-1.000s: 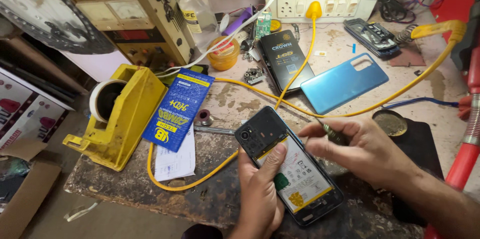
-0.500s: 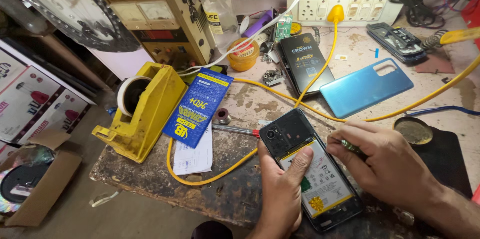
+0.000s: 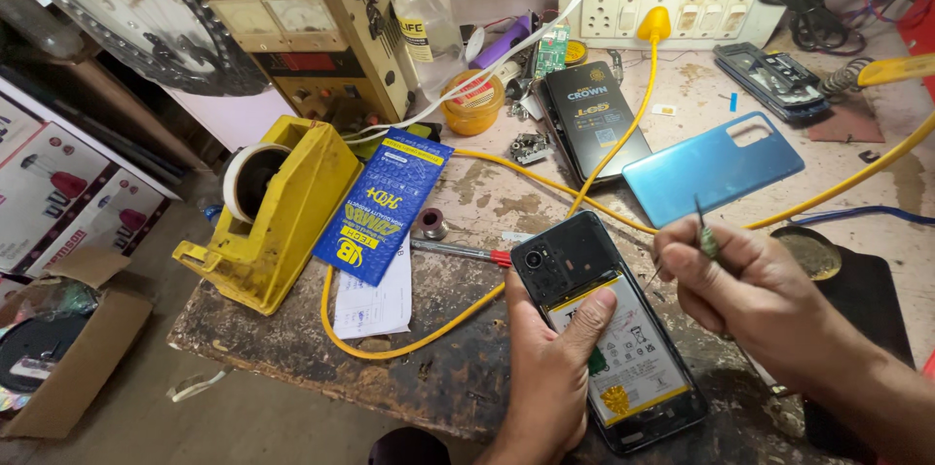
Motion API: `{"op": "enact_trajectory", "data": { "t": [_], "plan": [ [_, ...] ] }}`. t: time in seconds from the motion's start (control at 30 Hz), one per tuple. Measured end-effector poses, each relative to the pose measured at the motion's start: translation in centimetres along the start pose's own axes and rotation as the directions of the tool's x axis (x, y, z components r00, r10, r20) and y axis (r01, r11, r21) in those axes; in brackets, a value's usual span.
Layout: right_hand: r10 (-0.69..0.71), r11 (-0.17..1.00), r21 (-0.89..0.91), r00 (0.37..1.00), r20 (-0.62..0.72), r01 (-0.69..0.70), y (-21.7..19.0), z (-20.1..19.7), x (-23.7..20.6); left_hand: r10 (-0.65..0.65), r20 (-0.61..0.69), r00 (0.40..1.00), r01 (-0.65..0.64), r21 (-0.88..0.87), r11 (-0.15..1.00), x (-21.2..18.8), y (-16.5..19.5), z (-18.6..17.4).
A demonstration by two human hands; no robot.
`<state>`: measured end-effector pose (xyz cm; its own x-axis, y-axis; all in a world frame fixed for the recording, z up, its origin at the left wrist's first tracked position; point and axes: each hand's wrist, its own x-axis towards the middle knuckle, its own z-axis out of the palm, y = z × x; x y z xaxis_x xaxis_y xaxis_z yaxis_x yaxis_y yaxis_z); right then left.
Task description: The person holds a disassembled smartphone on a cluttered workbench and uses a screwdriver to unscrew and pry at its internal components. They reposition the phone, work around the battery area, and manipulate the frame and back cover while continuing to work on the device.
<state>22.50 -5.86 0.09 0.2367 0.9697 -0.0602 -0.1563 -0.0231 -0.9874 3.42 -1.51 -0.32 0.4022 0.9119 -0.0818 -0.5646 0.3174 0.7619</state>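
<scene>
left hand (image 3: 545,368) holds opened phone (image 3: 604,329); blue packet (image 3: 382,207) beside yellow dispenser (image 3: 273,212).

Your left hand (image 3: 545,368) grips the opened phone (image 3: 609,329), back off, thumb across the battery. Your right hand (image 3: 760,295), at 3 o'clock of it, pinches thin tweezers (image 3: 705,231) just above the phone's top edge. Blue back cover (image 3: 713,168) lies at 1 o'clock on the worktop (image 3: 467,377); yellow tape dispenser (image 3: 278,217) w/ blue packet (image 3: 382,207) at 9–10.
</scene>
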Motion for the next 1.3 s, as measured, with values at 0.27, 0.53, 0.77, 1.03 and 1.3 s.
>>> {"op": "enact_trajectory", "data": {
  "t": [0.27, 0.53, 0.77, 1.03, 1.3],
  "plan": [
    [-0.107, 0.985, 0.146, 0.992, 0.067, 0.096, -1.5, -0.2, -0.3, 0.025, 0.015, 1.000, -0.026, 0.031, 0.999, -0.1, 0.2, -0.2],
    [-0.288, 0.948, 0.142, 0.958, -0.005, 0.286, -2.7, 0.1, -0.9, -0.006, 0.012, 1.000, 0.005, 0.036, 0.999, -0.2, 0.5, -0.1],
    [-0.521, 0.797, 0.248, 0.835, -0.178, 0.550, -2.7, -0.8, -1.3, -0.012, 0.023, 1.000, 0.011, 0.043, 0.999, -0.1, 0.3, -0.3],
    [-0.526, 0.850, -0.089, 0.825, -0.209, 0.519, -3.1, -0.8, -0.8, -0.014, 0.004, 1.000, 0.014, 0.038, 0.999, -0.1, -0.1, -0.3],
    [-0.038, 0.692, -0.721, 0.994, -0.102, -0.048, -2.9, 2.0, -1.0, 0.022, 0.037, 0.999, -0.024, 0.044, 0.999, 0.0, -0.5, -0.2]
  ]
}}
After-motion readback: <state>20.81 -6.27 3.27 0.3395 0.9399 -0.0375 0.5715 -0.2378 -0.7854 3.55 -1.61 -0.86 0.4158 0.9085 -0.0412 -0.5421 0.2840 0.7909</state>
